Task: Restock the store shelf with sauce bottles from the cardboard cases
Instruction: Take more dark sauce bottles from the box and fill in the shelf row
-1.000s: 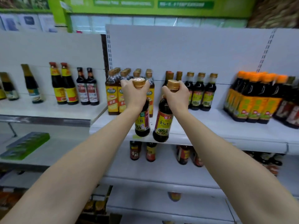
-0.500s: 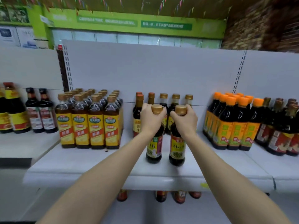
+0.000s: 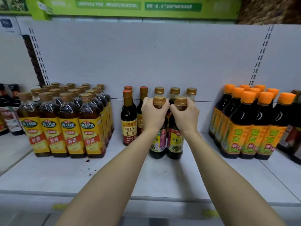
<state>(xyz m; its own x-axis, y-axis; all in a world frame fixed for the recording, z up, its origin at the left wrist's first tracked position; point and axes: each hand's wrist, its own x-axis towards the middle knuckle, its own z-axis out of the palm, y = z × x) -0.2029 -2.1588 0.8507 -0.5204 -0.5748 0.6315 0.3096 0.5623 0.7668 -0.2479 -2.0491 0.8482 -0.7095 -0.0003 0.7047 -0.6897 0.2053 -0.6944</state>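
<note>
Two dark sauce bottles with gold caps stand side by side on the white shelf [image 3: 162, 180], in front of a row of similar bottles. My left hand [image 3: 153, 115] grips the neck of the left bottle [image 3: 158, 144], which has a green and pink label. My right hand [image 3: 185, 117] grips the neck of the right bottle [image 3: 175, 144], which has a red and yellow label. Both bottles are upright and their bases rest on the shelf. No cardboard case is in view.
Several yellow-labelled cooking wine bottles [image 3: 68, 128] stand to the left. Red-capped soy bottles [image 3: 129, 121] stand just left of my hands. Orange-capped bottles [image 3: 254, 128] fill the right. The shelf's front edge [image 3: 146, 199] runs below my forearms.
Both hands carried the two bottles up from below the shelf edge, deeper onto the shelf, and set them down in front of the gold-capped row. The camera moved closer.
</note>
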